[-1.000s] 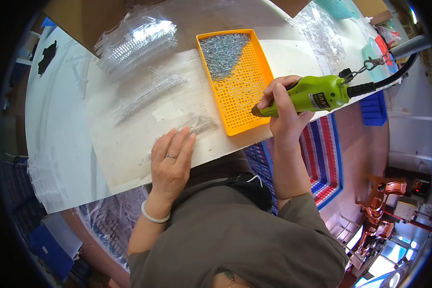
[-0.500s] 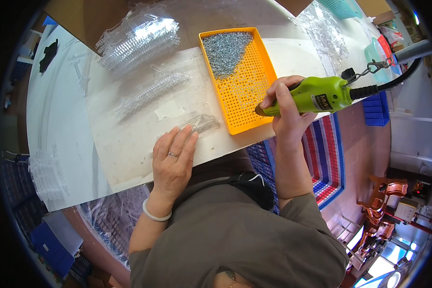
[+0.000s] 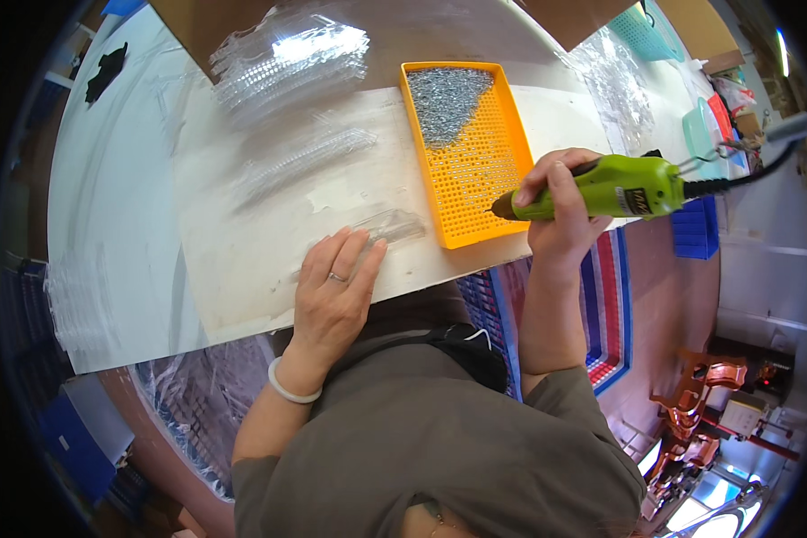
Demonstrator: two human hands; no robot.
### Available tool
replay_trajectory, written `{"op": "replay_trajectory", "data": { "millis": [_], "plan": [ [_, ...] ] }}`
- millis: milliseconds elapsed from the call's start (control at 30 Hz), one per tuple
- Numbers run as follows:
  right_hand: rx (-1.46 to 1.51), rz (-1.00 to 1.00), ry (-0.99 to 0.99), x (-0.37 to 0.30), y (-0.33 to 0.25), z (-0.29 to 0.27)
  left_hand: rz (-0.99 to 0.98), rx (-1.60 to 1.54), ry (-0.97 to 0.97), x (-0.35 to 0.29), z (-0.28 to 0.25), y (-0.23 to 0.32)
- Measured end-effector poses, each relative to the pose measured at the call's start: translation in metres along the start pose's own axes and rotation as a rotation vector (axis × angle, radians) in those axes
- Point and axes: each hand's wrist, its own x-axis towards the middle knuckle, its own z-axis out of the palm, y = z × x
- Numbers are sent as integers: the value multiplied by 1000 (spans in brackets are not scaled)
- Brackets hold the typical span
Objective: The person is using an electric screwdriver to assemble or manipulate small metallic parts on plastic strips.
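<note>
My left hand [image 3: 335,285] lies on the near part of the table, fingers stretched out over a clear plastic piece [image 3: 394,224]. Part of that piece is hidden under the fingers. In my right hand [image 3: 560,202] is a green electric screwdriver [image 3: 614,186], gripped near its dark nose. Its tip points left, above the near end of a yellow perforated tray [image 3: 441,211]. Small silvery screws [image 3: 444,99] are heaped in the tray's far end. Between the tray and the left side lies a row of clear plastic pieces [image 3: 309,163].
A taller stack of clear plastic pieces [image 3: 287,67] stands far left by a cardboard box [image 3: 211,27]. More clear pieces [image 3: 85,305] lie at the left edge. The screwdriver's black cable [image 3: 744,182] runs up right. A blue bin [image 3: 695,229] is beyond the table's right side.
The whole view has shifted slightly, moving the table and tray rightward in the picture. Both hands keep nearly the same places relative to the tray and plastic piece.
</note>
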Motion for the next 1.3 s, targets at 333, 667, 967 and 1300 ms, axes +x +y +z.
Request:
{"op": "replay_trajectory", "data": {
  "millis": [333, 667, 967, 1300],
  "plan": [
    [156, -70, -336, -4, -4, 69, 15, 72, 6, -8, 2, 1],
    [149, 59, -496, -19, 13, 114, 4, 67, 10, -14, 2, -2],
    [154, 4, -533, -21, 23, 113, -2, 63, -10, -14, 0, -3],
    [263, 114, -518, -21, 24, 110, -1, 89, -6, -12, 0, -2]
  ]
}}
